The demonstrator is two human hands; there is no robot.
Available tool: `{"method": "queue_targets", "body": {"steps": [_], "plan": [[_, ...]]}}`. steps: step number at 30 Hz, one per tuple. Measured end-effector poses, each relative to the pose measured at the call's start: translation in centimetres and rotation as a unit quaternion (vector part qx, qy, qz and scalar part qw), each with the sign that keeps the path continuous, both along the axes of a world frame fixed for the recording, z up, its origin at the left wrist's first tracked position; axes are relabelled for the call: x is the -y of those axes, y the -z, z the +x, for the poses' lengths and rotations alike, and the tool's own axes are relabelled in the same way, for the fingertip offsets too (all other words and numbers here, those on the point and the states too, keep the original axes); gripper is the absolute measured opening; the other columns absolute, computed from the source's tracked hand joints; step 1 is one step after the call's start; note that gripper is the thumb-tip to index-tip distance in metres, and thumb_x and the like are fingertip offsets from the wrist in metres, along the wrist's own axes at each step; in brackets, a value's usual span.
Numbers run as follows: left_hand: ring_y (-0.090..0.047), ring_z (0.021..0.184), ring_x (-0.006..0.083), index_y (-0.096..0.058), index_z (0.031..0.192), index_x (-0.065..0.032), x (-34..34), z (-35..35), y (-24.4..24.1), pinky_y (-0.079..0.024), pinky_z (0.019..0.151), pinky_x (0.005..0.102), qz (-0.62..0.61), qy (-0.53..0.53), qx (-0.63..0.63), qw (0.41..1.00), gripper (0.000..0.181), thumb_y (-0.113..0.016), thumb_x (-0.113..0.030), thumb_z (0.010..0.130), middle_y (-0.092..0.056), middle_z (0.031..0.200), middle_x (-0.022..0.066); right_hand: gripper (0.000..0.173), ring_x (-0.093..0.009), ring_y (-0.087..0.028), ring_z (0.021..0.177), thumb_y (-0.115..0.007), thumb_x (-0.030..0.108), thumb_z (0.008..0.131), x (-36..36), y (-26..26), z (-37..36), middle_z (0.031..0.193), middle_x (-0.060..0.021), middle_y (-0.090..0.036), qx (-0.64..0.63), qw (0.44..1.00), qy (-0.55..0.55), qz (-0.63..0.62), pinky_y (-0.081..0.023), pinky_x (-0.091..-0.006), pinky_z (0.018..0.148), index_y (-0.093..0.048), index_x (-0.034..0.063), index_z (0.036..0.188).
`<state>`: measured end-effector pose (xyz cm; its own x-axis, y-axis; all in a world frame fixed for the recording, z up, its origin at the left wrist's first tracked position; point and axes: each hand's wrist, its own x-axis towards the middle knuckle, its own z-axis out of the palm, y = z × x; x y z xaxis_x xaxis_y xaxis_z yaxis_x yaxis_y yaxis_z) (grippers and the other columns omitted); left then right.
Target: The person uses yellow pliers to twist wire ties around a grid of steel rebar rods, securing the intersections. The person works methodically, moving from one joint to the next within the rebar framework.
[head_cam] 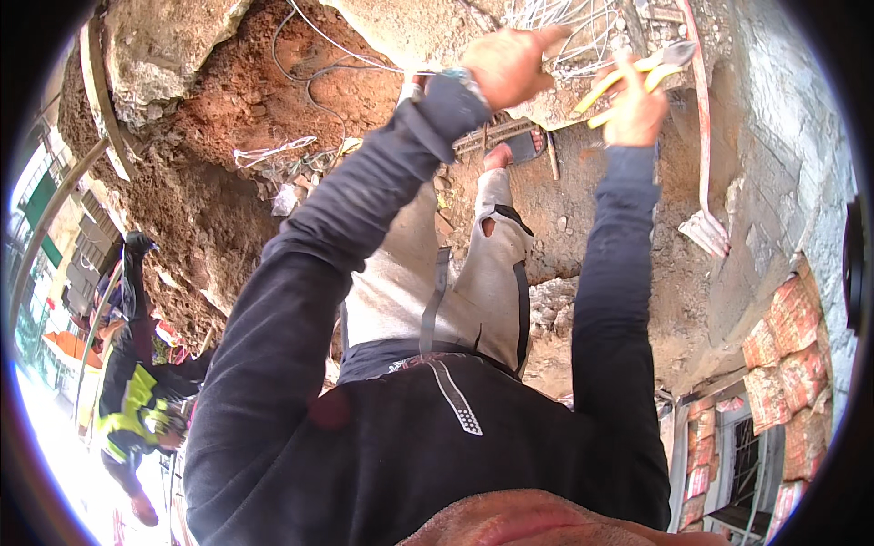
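My left hand (509, 68), blurred and with a finger extended, is at the top centre beside a loose bundle of thin pale wire (580, 34). Whether it grips anything is unclear. To its right, my right hand (635, 112) holds a pair of yellow-handled pliers (652, 67), their grey jaws pointing up and right. A thin wire (341, 51) runs from the upper left towards my left wrist. More pale wire (273, 150) lies on the dirt at left. My sandalled foot (522, 148) stands below the hands, near thin rods (495, 136).
A long reddish bar (700, 102) with a pale, flared lower end stands at right, by a rough plastered wall (785, 123). Large rocks (171, 54) and an earth bank lie left. Wooden poles (102, 102) lean there. A co-worker in a high-visibility vest (133, 409) is at far left.
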<state>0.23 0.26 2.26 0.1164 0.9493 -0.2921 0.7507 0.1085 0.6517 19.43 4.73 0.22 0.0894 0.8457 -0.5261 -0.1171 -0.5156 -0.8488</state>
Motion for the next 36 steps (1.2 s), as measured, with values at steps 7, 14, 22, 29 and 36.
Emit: {"method": "queue_targets", "body": {"steps": [7, 14, 22, 29, 36], "plan": [[-0.069, 0.073, 0.029, -0.073, 0.105, -0.0203, 0.9, -2.4, 0.4, -0.056, 0.066, 0.0404, 0.162, 0.069, -0.018, 0.984, 0.02, -0.068, -0.022, 0.085, -0.069, 0.08, 0.0095, 0.029, -0.021, -0.068, 0.076, -0.062, 0.021, 0.097, -5.6, 1.3, 4.5, 0.091, -0.0129, -0.069, -0.041, 0.996, -0.08, 0.028, -0.054, -0.0303, 0.062, -0.062, -0.0028, 0.113], [-0.066, 0.077, 0.0343, -0.069, 0.107, -0.0112, 0.0, -1.5, -1.1, -0.054, 0.067, 0.0422, 0.119, 0.022, 0.08, 0.989, 0.021, -0.062, -0.015, 0.087, -0.067, 0.088, 0.0146, 0.041, -0.019, -0.07, 0.093, -0.062, 0.032, 0.098, 8.8, 1.9, 4.1, 0.097, -0.0116, -0.071, 0.055, 0.981, -0.167, -0.078, -0.056, -0.0329, 0.076, -0.059, -0.0007, 0.124], [-0.067, 0.078, 0.0352, -0.07, 0.104, -0.0104, 0.1, -0.3, -0.7, -0.053, 0.066, 0.0438, 0.067, 0.022, 0.054, 0.996, 0.02, -0.06, -0.015, 0.087, -0.068, 0.086, 0.0169, 0.028, -0.045, -0.066, 0.084, -0.058, 0.015, 0.092, 9.3, 0.1, -0.2, 0.09, -0.0276, -0.067, 0.354, 0.878, -0.318, 0.044, -0.053, -0.0478, 0.073, -0.061, -0.0024, 0.115], [-0.066, 0.074, 0.0355, -0.07, 0.101, -0.0111, -0.2, 0.6, 0.0, -0.052, 0.063, 0.0441, 0.109, 0.01, 0.05, 0.993, 0.018, -0.059, -0.016, 0.087, -0.067, 0.08, 0.0168, 0.023, -0.046, -0.066, 0.083, -0.059, 0.012, 0.091, 7.3, -0.4, -1.0, 0.087, -0.0285, -0.067, 0.398, 0.864, -0.3, 0.08, -0.053, -0.0494, 0.071, -0.062, -0.0014, 0.109], [-0.065, 0.069, 0.0352, -0.069, 0.1, -0.0131, -0.6, 0.4, 0.7, -0.051, 0.06, 0.0446, 0.118, 0.005, 0.013, 0.993, 0.017, -0.059, -0.017, 0.087, -0.066, 0.076, 0.0157, 0.026, -0.044, -0.066, 0.074, -0.068, 0.025, 0.089, 5.7, 1.4, -0.8, 0.077, -0.0232, -0.066, 0.376, 0.865, -0.294, 0.152, -0.052, -0.0479, 0.065, -0.063, 0.0005, 0.097]]}}
